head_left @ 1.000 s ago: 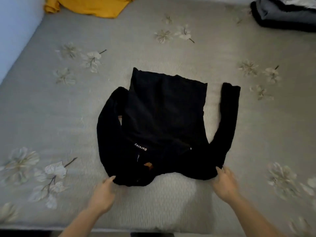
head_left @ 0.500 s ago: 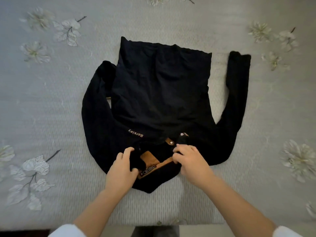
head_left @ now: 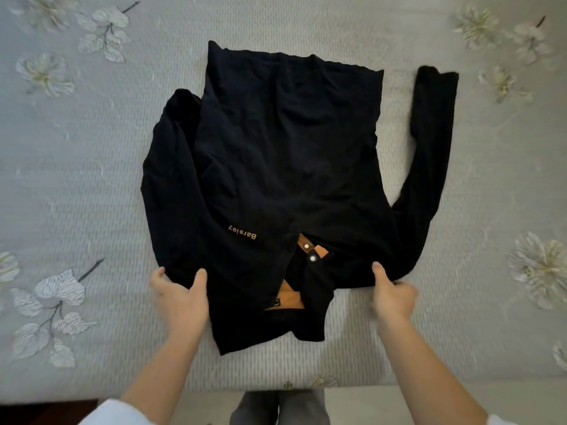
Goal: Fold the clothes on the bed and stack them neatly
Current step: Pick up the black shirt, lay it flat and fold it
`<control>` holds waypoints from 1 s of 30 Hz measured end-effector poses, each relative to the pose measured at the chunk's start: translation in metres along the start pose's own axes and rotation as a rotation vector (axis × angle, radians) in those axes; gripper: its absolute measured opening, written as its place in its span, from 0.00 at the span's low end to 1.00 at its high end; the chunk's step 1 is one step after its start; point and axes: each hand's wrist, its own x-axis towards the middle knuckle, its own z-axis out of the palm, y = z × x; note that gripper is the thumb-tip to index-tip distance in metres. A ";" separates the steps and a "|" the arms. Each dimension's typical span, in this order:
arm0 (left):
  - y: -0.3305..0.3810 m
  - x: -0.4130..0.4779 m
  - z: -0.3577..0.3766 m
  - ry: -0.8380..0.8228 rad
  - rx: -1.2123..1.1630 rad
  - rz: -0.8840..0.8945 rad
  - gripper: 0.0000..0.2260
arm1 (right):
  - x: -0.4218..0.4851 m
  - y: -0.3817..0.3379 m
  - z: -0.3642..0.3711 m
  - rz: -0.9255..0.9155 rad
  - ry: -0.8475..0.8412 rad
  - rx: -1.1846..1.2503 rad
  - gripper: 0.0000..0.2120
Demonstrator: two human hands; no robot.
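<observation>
Looks like I'm squaring shirt pre-fold. L hand and R hand each pinch a shoulder, collar btwn grips. Next I'd fold sleeve beyond R grip inward.

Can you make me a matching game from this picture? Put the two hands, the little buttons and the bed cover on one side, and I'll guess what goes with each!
Things
1. left hand
2. right hand
3. snap buttons
4. bedspread

Clues
A. grey with pale flowers
B. holds the black shirt on the side with the word Barsley
C. sit at the collar opening, by the tan lining
D. holds the shirt beside the stretched-out sleeve

Pairs: 1-B, 2-D, 3-C, 4-A
</observation>
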 end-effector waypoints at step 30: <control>0.214 0.167 0.137 -0.129 0.403 0.931 0.15 | 0.110 -0.225 0.134 -0.908 -0.096 -0.483 0.14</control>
